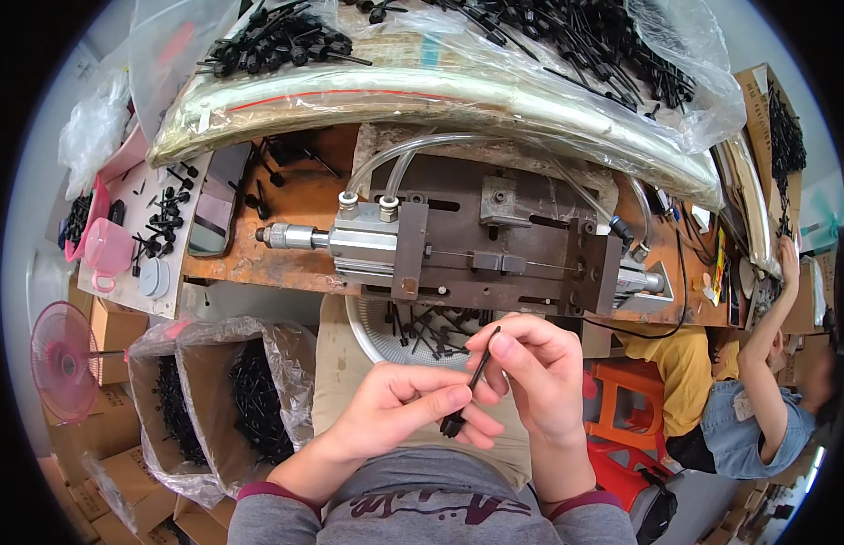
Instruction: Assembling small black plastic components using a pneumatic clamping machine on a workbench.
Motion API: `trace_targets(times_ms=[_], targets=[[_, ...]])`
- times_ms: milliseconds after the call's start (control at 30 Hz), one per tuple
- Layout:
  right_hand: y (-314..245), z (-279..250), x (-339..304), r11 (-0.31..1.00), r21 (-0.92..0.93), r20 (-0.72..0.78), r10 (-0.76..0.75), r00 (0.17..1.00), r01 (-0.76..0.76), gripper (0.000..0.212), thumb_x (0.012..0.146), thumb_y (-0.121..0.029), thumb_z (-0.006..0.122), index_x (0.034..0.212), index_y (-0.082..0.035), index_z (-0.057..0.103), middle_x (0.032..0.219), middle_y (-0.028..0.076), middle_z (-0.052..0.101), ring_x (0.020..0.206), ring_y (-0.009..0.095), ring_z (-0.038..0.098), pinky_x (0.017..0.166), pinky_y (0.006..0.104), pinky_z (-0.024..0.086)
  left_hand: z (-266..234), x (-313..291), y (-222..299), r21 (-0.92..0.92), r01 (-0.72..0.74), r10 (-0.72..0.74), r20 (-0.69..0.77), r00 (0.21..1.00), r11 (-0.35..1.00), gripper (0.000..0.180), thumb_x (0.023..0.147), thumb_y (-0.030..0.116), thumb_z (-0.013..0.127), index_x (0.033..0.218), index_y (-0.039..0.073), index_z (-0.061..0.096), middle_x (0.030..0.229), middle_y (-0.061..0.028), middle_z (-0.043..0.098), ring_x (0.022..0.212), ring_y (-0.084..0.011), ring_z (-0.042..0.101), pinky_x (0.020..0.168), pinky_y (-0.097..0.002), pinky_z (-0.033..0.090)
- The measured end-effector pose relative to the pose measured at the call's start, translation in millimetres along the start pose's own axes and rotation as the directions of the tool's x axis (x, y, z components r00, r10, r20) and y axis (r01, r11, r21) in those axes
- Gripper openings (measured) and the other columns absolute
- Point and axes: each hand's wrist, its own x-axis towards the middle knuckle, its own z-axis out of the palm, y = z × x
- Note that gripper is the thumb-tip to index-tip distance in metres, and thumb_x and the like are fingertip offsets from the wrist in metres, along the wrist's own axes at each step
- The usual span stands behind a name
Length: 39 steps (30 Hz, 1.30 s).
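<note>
A thin black rod with a thicker black head (452, 424) is held in front of my body, tilted with its head toward me. My left hand (399, 409) pinches it near the head between thumb and fingers. At its upper end, the thumb and forefinger of my right hand (542, 368) close on the shaft. Just beyond my hands, a white plastic basket (356, 329) on my lap contains several similar black pieces (422, 329). Above the basket stands a dark metal fixture (458, 222) with a silver air cylinder (363, 243) on its left and small grey blocks at its middle.
Heaps of black rods (281, 41) lie on plastic sheeting along the back. At left are a phone (220, 204), a pink cup (108, 247), a pink fan (66, 363) and plastic-lined boxes (217, 427) of black parts. Another person (744, 413) works at right, near red stools (626, 400).
</note>
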Motion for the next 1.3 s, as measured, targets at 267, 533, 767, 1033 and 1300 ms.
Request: trace_targets(times_ms=[267, 533, 767, 1033, 1300], targets=[[-1, 2, 1, 1.0, 0.023, 0.005, -0.003, 1.0, 0.003, 0.015, 0.096, -0.008, 0.058, 0.099, 0.003, 0.069, 0.082, 0.006, 0.067, 0.059, 0.005, 0.052, 0.051, 0.0197, 0.04, -2, -4, -2, -0.008, -0.025, 0.026, 0.044, 0.999, 1.0, 0.029, 0.101, 0.015, 0.049, 0.111, -0.01, 0.06, 0.091, -0.0239, 0.07, 0.08, -0.03, 0.071, 0.073, -0.0346, 0.057], [7, 4, 0, 0.989, -0.054, -0.11, -0.141, 0.984, 0.135, 0.014, 0.095, -0.007, 0.06, 0.096, 0.004, 0.068, 0.082, 0.008, 0.067, 0.057, 0.005, 0.053, 0.052, 0.0195, 0.041, -4, -5, -1, 0.049, -0.041, 0.039, 0.036, 0.999, 0.998, 0.025, 0.101, 0.011, 0.05, 0.111, -0.008, 0.062, 0.09, -0.0186, 0.071, 0.079, -0.0236, 0.071, 0.074, -0.0302, 0.056], [3, -4, 2, 0.983, -0.031, -0.169, -0.183, 0.969, 0.18, 0.021, 0.098, -0.013, 0.056, 0.097, 0.006, 0.067, 0.083, 0.013, 0.068, 0.057, 0.009, 0.056, 0.055, 0.0221, 0.045, 2, -9, -3, 0.115, -0.05, 0.053, -0.028, 0.998, 0.992, 0.022, 0.098, 0.008, 0.053, 0.105, -0.009, 0.064, 0.083, -0.0196, 0.071, 0.072, -0.0243, 0.07, 0.067, -0.0306, 0.056], [6, 1, -5, 0.992, 0.018, -0.111, -0.119, 0.987, 0.122, 0.023, 0.098, -0.016, 0.057, 0.098, 0.004, 0.067, 0.085, 0.012, 0.069, 0.059, 0.009, 0.059, 0.055, 0.0214, 0.045, 3, -7, -1, 0.101, -0.035, 0.039, -0.039, 0.998, 0.994, 0.021, 0.099, 0.009, 0.054, 0.108, -0.005, 0.066, 0.086, -0.0128, 0.071, 0.072, -0.0156, 0.069, 0.065, -0.0245, 0.054], [8, 2, -5, 0.988, 0.071, -0.121, -0.127, 0.984, 0.136, 0.023, 0.099, -0.016, 0.056, 0.097, 0.004, 0.066, 0.085, 0.012, 0.068, 0.059, 0.009, 0.059, 0.056, 0.0218, 0.047, 4, -6, -2, 0.092, -0.007, 0.013, -0.062, 0.998, 0.996, 0.02, 0.098, 0.01, 0.056, 0.108, -0.004, 0.067, 0.085, -0.0116, 0.071, 0.069, -0.0134, 0.068, 0.062, -0.0226, 0.053]])
